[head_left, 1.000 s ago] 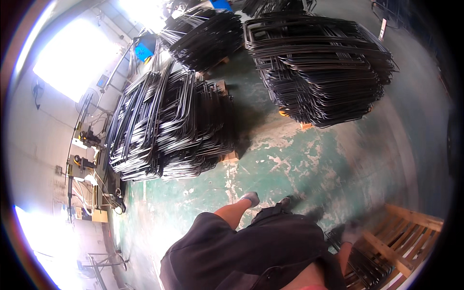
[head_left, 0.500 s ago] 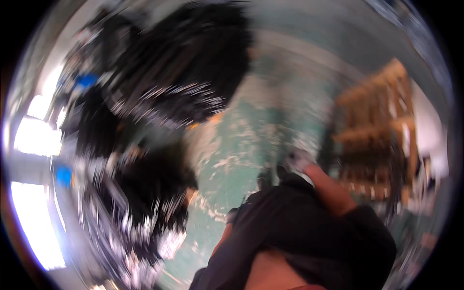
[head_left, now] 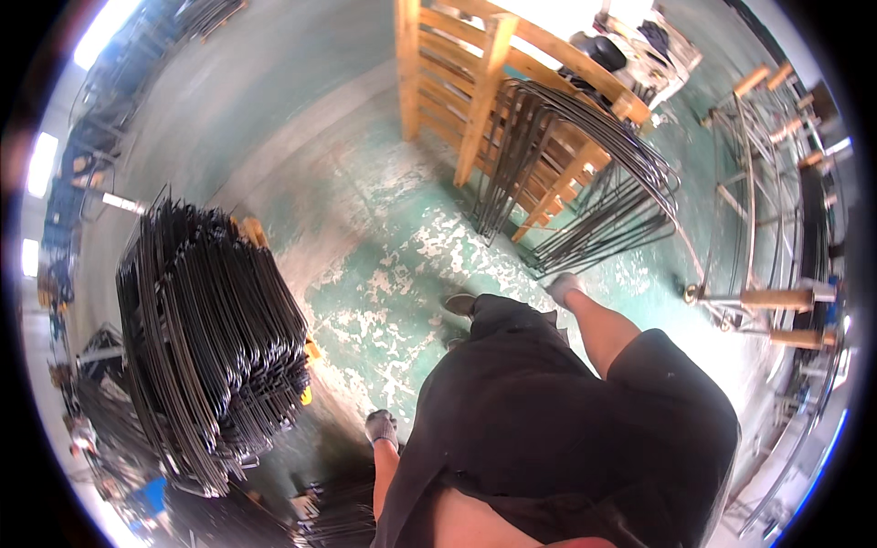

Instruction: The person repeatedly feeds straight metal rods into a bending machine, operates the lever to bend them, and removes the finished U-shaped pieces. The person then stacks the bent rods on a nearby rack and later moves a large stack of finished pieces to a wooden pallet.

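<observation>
My left hand (head_left: 382, 426), in a grey work glove, hangs low at my left side. Its fingers are loosely bent and nothing shows in them. A tall stack of black bent metal rods (head_left: 215, 338) stands to the left of it, apart from the hand. On my right side, my gloved right hand (head_left: 564, 288) is lowered and blurred, so its fingers are hard to make out. Just beyond it, bent dark metal rods (head_left: 585, 173) lean against a wooden rack (head_left: 484, 87). Whether that hand touches them cannot be told.
Green floor with worn pale patches (head_left: 393, 310) lies between the stack and the rack. A metal frame cart with brown rollers (head_left: 749, 201) stands at the right. More dark rods (head_left: 338, 511) lie at the lower left. A cluttered pale surface (head_left: 653, 55) is at the back.
My view has swung to the right and steadied. The wooden rack and leaning rods have shifted toward the upper middle, the cart has come into view, and both hands remain low.
</observation>
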The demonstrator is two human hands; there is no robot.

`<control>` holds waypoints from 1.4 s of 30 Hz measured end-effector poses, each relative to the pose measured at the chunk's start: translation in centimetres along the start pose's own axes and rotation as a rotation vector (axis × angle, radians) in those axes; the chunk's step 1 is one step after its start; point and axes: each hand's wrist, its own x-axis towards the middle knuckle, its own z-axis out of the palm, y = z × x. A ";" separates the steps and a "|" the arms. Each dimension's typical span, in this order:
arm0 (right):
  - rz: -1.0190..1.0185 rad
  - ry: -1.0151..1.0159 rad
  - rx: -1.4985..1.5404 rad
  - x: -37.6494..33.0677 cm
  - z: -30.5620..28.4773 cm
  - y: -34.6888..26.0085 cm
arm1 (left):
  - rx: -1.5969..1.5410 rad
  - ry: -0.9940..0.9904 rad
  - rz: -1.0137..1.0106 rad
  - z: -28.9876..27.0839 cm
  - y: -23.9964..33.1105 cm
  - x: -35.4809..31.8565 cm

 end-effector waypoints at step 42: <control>-0.834 -0.548 -0.354 8.6 3.5 -25.0 | 0.097 0.381 -0.421 20.9 -7.9 -22.3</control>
